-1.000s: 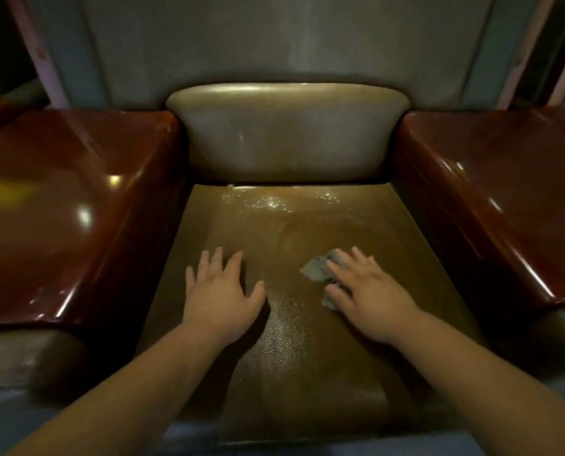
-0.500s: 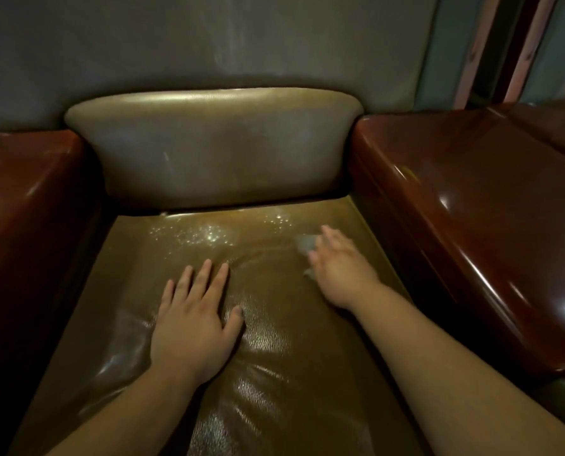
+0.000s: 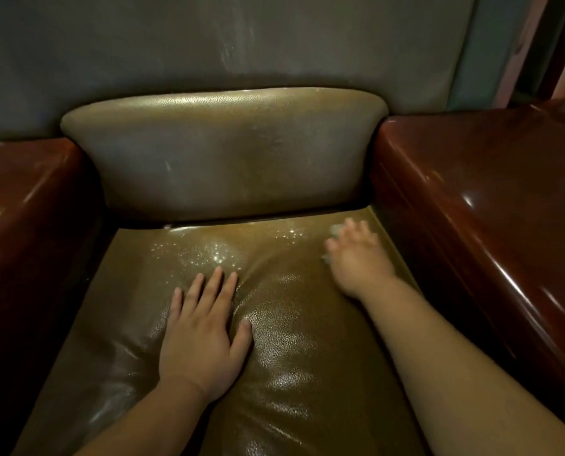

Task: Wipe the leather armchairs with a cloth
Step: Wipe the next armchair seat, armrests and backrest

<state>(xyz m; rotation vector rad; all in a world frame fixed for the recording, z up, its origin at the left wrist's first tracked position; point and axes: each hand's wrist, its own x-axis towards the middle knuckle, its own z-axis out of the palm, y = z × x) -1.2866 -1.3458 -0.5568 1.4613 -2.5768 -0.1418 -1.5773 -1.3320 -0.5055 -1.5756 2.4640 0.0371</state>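
A: Right hand [image 3: 356,258] first. Its fingers [image 3: 351,230] are stretched out fairly straight, pressed flat on the cloth [image 3: 334,229], which only peeks out pale at the fingertips and again at the thumb side. The hand is blurred, so I cannot tell the cloth's shape or which way its length runs.

B: And where does that put the cloth on the chair?

A: Under the palm, on the seat cushion [image 3: 300,324], in the far right corner. Just beyond the fingertips is the crease where the back cushion [image 3: 228,159] meets the seat. Just to the right of the fingers rises the glossy red-brown armrest [image 3: 491,199].

B: Left hand?

A: Left hand [image 3: 203,334] lies flat, fingers spread and straight, holding nothing, well back from the cloth and nearer the person. The right is the one on the job.

B: So the next stroke?

A: My guess: the unwiped sparkle of droplets [image 3: 208,255] sits left of the working fingers, ahead of the left hand, so the sweep wants to go leftward along that crease.
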